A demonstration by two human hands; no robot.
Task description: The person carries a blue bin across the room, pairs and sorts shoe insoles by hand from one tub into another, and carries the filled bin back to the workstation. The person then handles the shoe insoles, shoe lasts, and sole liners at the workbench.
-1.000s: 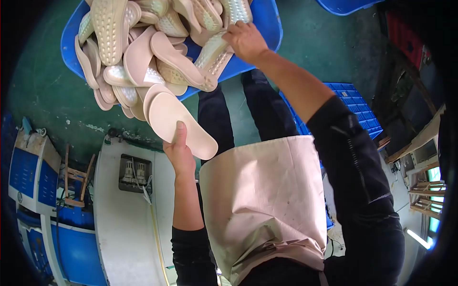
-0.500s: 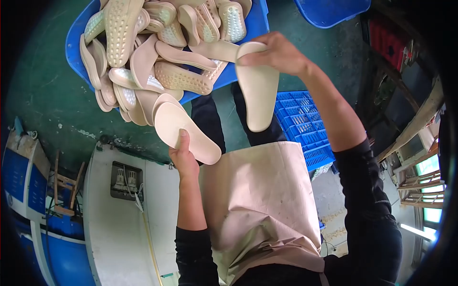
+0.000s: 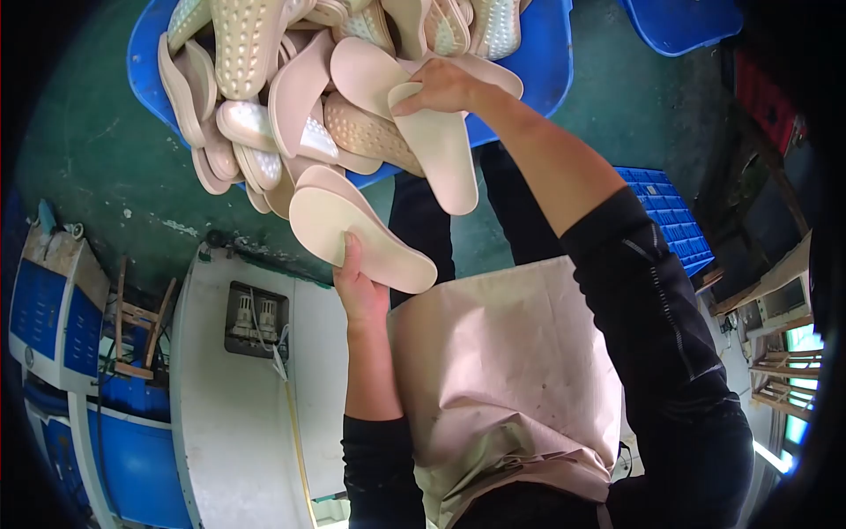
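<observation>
My left hand (image 3: 361, 286) is closed around a pair of beige insoles (image 3: 352, 231), one lying against the other, its thumb pressed on the smooth upper face. Closer to the pile, my right hand (image 3: 441, 88) pinches the top end of another smooth beige insole (image 3: 441, 163), which hangs down at a slant. Just behind those fingers lies a loose insole (image 3: 366, 72), and I cannot tell whether they touch it. A blue bin (image 3: 551, 66) holds a heap of insoles, some showing bumpy undersides (image 3: 242, 53) and some shiny patches.
A beige apron (image 3: 502, 344) covers my lap. Beyond my right arm stands a blue plastic crate (image 3: 665, 212) on the green floor (image 3: 97, 176). Another blue container (image 3: 687, 26) is at the upper right. A white cabinet (image 3: 229, 423) and a blue-and-white machine (image 3: 62, 300) are on the left.
My right hand has moved left over the bin, bringing its insole with it. The left hand still grips its insoles. The whole view has shifted a little.
</observation>
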